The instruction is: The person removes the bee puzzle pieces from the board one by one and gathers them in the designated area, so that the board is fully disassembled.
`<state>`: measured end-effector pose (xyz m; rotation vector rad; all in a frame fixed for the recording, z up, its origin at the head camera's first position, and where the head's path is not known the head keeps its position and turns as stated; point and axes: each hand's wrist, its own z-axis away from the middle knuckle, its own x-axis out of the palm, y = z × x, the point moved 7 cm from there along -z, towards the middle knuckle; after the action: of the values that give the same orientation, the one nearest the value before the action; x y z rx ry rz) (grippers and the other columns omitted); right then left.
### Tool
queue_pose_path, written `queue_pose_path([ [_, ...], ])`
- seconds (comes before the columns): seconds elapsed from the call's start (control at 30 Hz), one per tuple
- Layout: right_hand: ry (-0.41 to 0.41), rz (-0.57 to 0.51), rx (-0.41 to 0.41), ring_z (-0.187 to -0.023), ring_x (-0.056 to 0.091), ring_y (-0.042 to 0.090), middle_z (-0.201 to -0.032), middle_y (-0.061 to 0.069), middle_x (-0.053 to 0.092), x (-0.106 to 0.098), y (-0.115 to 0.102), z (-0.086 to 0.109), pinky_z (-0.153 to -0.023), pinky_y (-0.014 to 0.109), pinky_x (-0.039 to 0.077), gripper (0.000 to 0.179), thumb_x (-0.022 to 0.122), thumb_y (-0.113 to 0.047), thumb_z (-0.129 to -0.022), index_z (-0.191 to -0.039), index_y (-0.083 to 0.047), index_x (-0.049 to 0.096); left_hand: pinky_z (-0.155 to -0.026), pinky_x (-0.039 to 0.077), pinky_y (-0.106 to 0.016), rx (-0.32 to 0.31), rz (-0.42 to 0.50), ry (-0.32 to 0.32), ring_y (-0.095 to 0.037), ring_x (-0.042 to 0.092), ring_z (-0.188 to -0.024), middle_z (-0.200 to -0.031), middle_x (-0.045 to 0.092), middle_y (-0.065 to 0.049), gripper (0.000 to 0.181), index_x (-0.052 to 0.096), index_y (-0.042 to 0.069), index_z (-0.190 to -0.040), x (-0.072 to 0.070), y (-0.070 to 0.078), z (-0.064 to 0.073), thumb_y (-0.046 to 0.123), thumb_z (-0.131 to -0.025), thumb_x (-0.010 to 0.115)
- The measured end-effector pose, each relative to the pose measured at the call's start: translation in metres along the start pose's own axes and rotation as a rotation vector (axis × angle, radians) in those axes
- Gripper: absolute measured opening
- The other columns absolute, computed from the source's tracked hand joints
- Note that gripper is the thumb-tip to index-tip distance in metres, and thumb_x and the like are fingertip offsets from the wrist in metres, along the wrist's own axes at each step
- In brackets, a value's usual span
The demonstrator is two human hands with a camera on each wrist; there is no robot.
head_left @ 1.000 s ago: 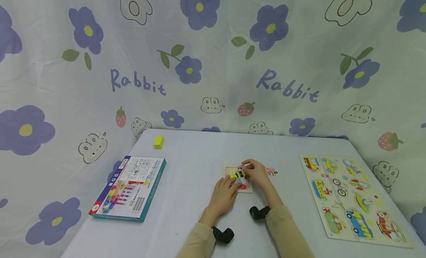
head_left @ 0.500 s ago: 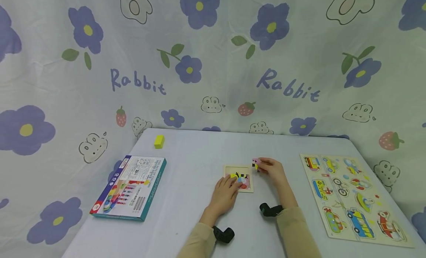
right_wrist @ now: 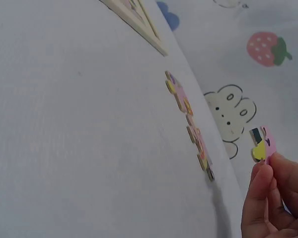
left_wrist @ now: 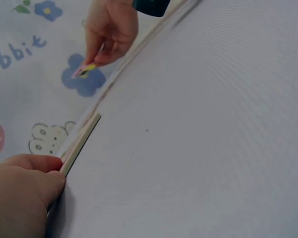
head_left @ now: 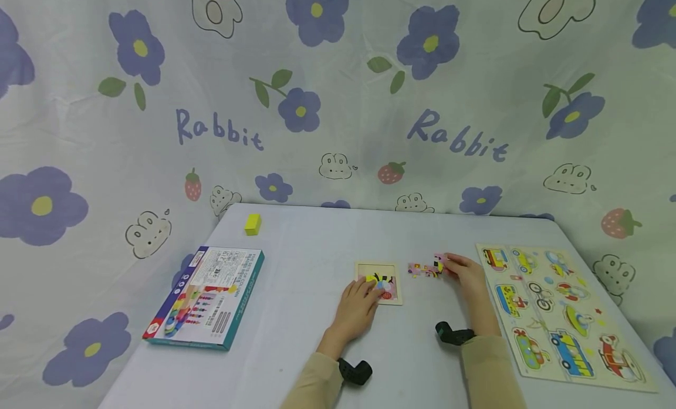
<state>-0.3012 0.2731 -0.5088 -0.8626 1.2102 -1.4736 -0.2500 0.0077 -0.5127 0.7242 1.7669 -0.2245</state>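
My left hand (head_left: 356,309) rests on the lower left of a small wooden puzzle frame (head_left: 398,280), its fingers over the left part of the yellow, black, blue and pink pieces (head_left: 386,284) inside. In the left wrist view, fingertips of the left hand (left_wrist: 25,191) touch the frame's edge (left_wrist: 82,141). My right hand (head_left: 467,277) pinches a pink and yellow puzzle piece (head_left: 439,262) between thumb and fingers, to the right of the frame; this piece (right_wrist: 264,144) is raised off the table in the right wrist view. Loose puzzle pieces (head_left: 419,269) lie just left of it.
A large vehicle puzzle board (head_left: 560,315) lies at the right of the white table. At the left is a boxed toy (head_left: 206,297), with a yellow block (head_left: 252,224) behind it. A printed curtain (head_left: 338,104) hangs at the back.
My right hand has moved rightward from the frame, carrying the pink and yellow puzzle piece past the loose pieces. The left hand has stayed on the frame.
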Motion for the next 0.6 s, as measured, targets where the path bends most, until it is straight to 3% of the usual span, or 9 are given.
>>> queue_pose_path([
  [0.17, 0.067, 0.176, 0.070, -0.073, 0.056, 0.001, -0.117, 0.012, 0.056, -0.016, 0.010, 0.001, -0.067, 0.012, 0.048, 0.042, 0.055, -0.018, -0.092, -0.128, 0.002, 0.050, -0.106, 0.028, -0.043, -0.006, -0.017, -0.009, -0.025, 0.037, -0.129, -0.131, 0.051, -0.002, 0.030, 0.058, 0.023, -0.122, 0.000, -0.001, 0.000, 0.026, -0.096, 0.046],
  [0.33, 0.114, 0.270, 0.098, -0.070, 0.056, 0.006, -0.113, 0.019, 0.057, -0.021, 0.015, 0.002, -0.058, 0.012, 0.047, 0.037, 0.055, -0.014, -0.092, -0.123, 0.005, 0.053, -0.107, 0.027, -0.043, -0.010, -0.018, -0.021, -0.025, 0.037, -0.130, -0.131, 0.051, -0.002, 0.030, 0.058, 0.023, -0.123, 0.000, 0.000, 0.000, 0.026, -0.096, 0.045],
  [0.6, 0.155, 0.514, -0.022, -0.072, 0.057, 0.016, -0.102, 0.023, 0.062, -0.017, 0.004, 0.003, -0.058, 0.020, 0.045, 0.030, 0.056, -0.013, -0.089, -0.111, 0.008, 0.061, -0.107, 0.026, -0.043, -0.023, 0.012, -0.030, -0.025, 0.035, -0.131, -0.133, 0.050, -0.002, 0.031, 0.058, 0.023, -0.124, -0.002, 0.001, 0.000, 0.025, -0.096, 0.045],
])
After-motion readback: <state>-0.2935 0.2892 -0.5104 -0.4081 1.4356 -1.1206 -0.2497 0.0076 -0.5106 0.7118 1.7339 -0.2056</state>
